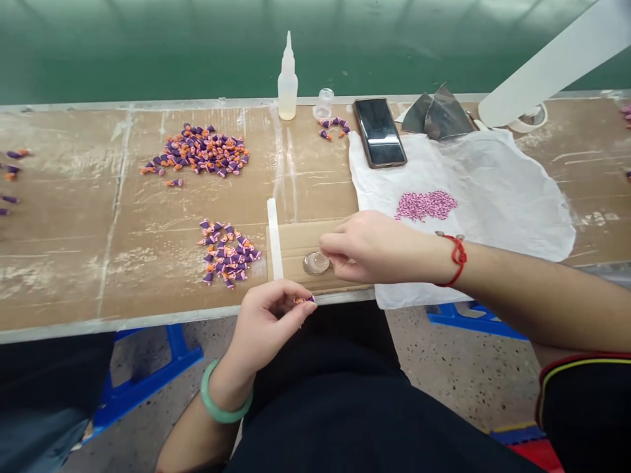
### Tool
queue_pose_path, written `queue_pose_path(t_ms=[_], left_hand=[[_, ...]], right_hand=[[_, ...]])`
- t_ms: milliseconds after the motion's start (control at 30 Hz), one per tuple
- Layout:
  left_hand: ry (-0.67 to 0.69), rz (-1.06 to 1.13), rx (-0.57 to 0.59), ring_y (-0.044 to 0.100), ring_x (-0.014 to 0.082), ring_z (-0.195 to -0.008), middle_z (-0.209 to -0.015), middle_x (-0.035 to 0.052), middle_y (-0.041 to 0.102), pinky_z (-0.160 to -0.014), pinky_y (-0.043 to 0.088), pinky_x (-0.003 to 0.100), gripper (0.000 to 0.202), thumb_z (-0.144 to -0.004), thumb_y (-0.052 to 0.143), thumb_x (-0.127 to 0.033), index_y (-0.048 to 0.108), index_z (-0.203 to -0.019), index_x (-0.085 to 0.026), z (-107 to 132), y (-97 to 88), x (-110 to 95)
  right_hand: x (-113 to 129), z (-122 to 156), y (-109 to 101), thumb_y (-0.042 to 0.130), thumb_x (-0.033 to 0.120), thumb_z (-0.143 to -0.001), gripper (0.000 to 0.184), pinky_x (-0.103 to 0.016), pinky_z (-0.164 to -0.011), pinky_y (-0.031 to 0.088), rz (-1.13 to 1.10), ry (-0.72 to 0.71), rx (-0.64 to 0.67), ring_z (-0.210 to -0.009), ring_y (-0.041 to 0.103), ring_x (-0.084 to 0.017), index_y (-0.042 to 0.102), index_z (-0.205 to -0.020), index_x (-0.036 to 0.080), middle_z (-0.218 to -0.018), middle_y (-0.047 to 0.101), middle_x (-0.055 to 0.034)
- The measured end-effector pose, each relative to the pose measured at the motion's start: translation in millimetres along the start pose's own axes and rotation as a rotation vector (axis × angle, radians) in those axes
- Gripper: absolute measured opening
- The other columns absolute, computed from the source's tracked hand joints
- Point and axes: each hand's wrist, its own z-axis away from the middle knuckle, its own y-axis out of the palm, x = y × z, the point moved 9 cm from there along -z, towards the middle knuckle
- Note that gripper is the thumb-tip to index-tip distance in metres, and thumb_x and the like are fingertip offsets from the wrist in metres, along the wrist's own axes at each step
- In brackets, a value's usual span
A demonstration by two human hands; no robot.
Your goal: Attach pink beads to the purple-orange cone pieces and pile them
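Purple-and-orange bead (304,299) sits pinched in the left hand (263,325) grip at the near edge of the surface (73,263). Right hand (367,246) fingers bunch together over the small clear dish (316,263), can't tell if they hold anything. I'd keep the bead steady, close to the dish. No readable writing anywhere

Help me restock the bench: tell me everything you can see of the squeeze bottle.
The bottle is small, of cloudy white plastic, with a round body and a long tapered nozzle. A pale yellowish liquid shows near its bottom. It stands upright at the far edge of the table, with a clear cup apart on its right. Only the table touches it.
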Motion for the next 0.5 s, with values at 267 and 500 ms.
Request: queue_pose_path(t_ms=[267,500], left_hand=[[0.037,0.014,-0.025,0.055,0.0102,-0.047,-0.059,0.0012,0.066,-0.044,0.045,0.02,0.012,-0.081,0.071,-0.023,0.07,-0.071,-0.016,-4.0,-2.5,-1.0],[0.265,-0.11,-0.077,0.063,0.0125,-0.058,-0.071,0.0032,0.073,-0.054,0.05,0.022,0.008,-0.085,0.065,-0.016,0.071,-0.08,-0.016,-8.5,3.5,-36.5]], right_hand=[[3.8,-10.7,-12.6,0.054,0.018,-0.077,0.026,-0.027,-0.049,0.021,-0.163,-0.089,0.049,-0.046,0.023,-0.009,0.035,-0.059,0.021,-0.048,0.031,0.0062],[21.6,-0.5,-18.8,0.052,0.014,-0.079,0.017,-0.022,-0.049,0.028,-0.467,-0.172,0.088,-0.047,0.035,-0.007,0.045,-0.065,0.021,-0.054,0.043,0.0075]])
